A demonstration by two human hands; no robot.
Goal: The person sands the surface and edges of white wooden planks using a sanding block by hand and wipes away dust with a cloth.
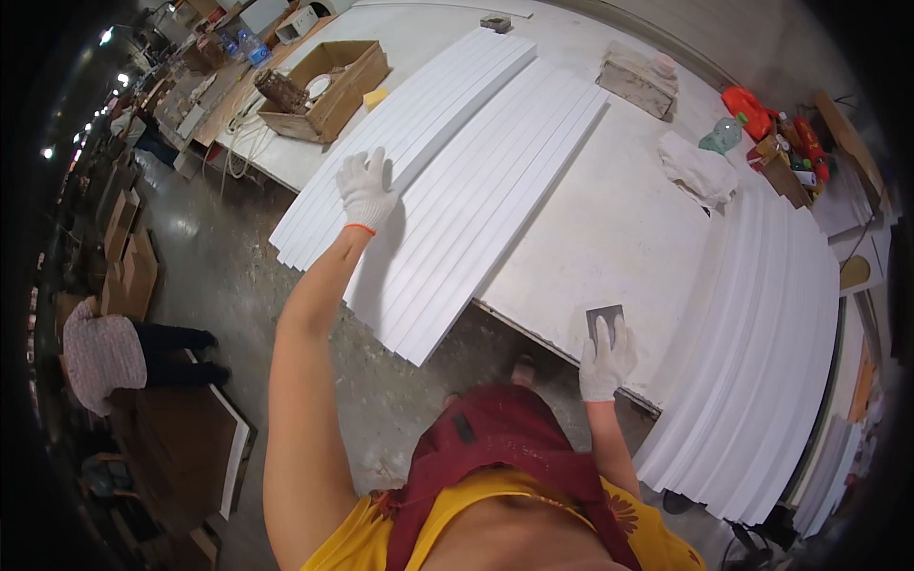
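My left hand (366, 190), in a white knit glove with an orange cuff edge, is open with its fingers spread. It is over a row of long white strips (409, 133), and I cannot tell whether it touches them. Beside that row lies a second row of white strips (495, 200), its near ends jutting past the table edge. My right hand (607, 364), gloved too, holds a flat dark grey sanding pad (604, 316) near the table's front edge, with its fingers lying across the pad.
The white table (581, 209) bears a wooden box (333, 90), a grey block (638, 84) and a white cloth (697, 168). More stacked white strips (752, 362) lie at right, with bottles (747, 114) behind. Another person (109, 357) is at far left.
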